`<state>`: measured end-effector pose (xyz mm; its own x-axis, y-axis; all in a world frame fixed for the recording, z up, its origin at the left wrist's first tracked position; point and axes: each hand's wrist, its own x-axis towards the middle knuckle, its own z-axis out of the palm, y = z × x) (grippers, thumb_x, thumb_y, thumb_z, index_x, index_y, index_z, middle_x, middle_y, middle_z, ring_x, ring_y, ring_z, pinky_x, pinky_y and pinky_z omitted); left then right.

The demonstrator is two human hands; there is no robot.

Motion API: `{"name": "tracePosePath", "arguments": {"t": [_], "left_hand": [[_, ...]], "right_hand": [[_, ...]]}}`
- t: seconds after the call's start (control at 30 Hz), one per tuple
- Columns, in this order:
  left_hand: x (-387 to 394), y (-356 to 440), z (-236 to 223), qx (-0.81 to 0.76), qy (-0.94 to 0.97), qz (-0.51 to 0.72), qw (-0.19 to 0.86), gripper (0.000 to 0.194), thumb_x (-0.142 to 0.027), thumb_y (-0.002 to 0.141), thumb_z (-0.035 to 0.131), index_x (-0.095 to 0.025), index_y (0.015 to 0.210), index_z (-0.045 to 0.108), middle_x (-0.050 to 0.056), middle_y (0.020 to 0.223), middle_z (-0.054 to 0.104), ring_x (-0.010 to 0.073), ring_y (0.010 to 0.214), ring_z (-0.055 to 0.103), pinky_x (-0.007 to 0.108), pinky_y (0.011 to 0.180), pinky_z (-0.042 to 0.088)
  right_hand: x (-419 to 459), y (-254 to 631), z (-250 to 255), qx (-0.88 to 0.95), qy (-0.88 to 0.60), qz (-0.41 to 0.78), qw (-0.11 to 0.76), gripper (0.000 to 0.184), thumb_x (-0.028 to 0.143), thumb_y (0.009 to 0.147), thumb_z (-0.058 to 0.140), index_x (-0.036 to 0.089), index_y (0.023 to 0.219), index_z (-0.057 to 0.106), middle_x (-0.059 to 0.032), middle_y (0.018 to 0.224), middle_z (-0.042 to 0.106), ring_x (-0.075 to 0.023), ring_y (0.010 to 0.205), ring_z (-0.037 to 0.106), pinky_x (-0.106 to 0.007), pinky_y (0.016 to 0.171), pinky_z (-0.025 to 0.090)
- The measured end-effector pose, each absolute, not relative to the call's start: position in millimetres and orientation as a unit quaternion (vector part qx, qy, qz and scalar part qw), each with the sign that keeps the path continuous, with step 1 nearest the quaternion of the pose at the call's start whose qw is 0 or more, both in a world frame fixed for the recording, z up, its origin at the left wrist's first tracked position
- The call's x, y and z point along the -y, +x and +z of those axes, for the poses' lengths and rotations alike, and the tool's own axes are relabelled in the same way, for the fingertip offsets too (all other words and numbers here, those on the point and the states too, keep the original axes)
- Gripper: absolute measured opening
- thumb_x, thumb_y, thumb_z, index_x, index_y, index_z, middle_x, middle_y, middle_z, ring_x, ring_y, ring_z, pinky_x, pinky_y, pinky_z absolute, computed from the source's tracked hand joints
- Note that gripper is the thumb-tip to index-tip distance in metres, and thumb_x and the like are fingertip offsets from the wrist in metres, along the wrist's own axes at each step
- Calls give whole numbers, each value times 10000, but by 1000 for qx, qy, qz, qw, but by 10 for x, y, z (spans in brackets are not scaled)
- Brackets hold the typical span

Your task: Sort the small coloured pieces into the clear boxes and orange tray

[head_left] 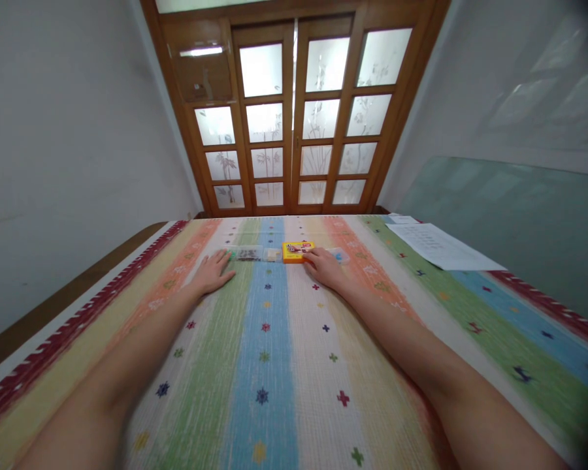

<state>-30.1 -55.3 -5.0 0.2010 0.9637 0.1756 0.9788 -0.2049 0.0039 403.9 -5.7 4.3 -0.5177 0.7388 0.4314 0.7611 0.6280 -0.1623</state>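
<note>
My left hand (213,273) lies flat on the striped cloth with its fingers spread. Its fingertips reach the green end of a clear plastic box (248,254) that contains small dark pieces. To the right of that stands a small clear box (272,255) with pale contents, close beside a yellow box (294,252) with a printed picture. My right hand (325,267) rests palm down, its fingertips touching the lower right corner of the yellow box. Behind this hand, partly hidden, a clear container (339,255) shows something blue.
The colourful striped cloth (264,405) covers the table. White paper sheets (441,245) lie at the right edge. Beyond the far edge is a wooden door with frosted panes (294,117); a pale green panel (519,215) leans at the right wall.
</note>
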Motion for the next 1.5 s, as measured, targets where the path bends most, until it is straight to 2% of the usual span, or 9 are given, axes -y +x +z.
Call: {"name": "tracePosePath", "arguments": {"t": [0.27,0.47,0.63,0.77,0.97,1.17,1.3,1.43,1.5], "left_hand": [[539,-257,-89,639,-764,-74,47,823,-690,1000,341,-211,1669,326,109,1750,218,316,1618,197,552,1283,215],[524,-232,-81,649,-757,-60,44,864,-726,991,327,-204,1678,302,122,1746,225,319,1620,187,538,1285,196],[482,-161,-92,650,-757,-55,44,889,-746,981,323,-208,1687,271,122,1751,208,328,1623,170,541,1279,197],[455,-49,-129,656,-751,-62,40,904,-764,976,321,-209,1688,271,122,1759,177,347,1622,162,545,1273,204],[442,25,-169,663,-744,-76,46,884,-784,968,341,-268,1685,289,124,1753,214,372,1612,183,558,1259,211],[461,81,-145,657,-748,-80,47,878,-798,948,382,-316,1678,305,119,1737,267,398,1600,200,555,1255,204],[463,124,-152,658,-747,-82,53,879,-800,944,392,-313,1672,322,133,1736,260,430,1596,190,568,1249,198],[460,144,-141,662,-744,-82,48,871,-789,944,404,-307,1666,338,137,1732,270,436,1590,203,574,1244,201],[463,141,-118,661,-745,-77,45,870,-792,943,401,-313,1666,336,144,1733,265,438,1588,209,589,1242,200]], "right_hand": [[-20,4181,137,835,-481,3,267,334,309,1059,475,212,1268,718,-118,1342,665,-229,1216,611,-340,1048,461],[-44,4539,165,812,-550,11,195,372,347,1039,497,184,1304,703,-150,1359,656,-264,1206,628,-361,1028,480],[14,4744,66,843,-503,3,190,412,365,1065,447,196,1381,651,-133,1439,620,-249,1305,580,-377,1111,438],[-17,4785,34,856,-485,10,180,457,276,1012,518,175,1455,570,-147,1543,537,-248,1402,507,-380,1164,389],[-46,4616,15,842,-501,-8,198,368,209,1016,470,167,1357,602,-139,1351,650,-228,1266,565,-337,1097,406],[-89,4463,-37,820,-531,-32,213,404,194,1009,454,178,1371,631,-136,1324,658,-244,1229,567,-350,1066,410],[-73,4393,-32,813,-543,-46,203,387,293,1036,476,211,1369,656,-146,1367,639,-272,1251,556,-393,1090,392],[-23,4276,-19,812,-555,-49,175,510,491,1021,550,283,1486,573,-141,1525,533,-326,1371,476,-488,1150,334],[0,4211,-2,810,-562,-53,157,524,524,1027,535,327,1512,547,-140,1559,498,-349,1401,445,-536,1151,317]]}}
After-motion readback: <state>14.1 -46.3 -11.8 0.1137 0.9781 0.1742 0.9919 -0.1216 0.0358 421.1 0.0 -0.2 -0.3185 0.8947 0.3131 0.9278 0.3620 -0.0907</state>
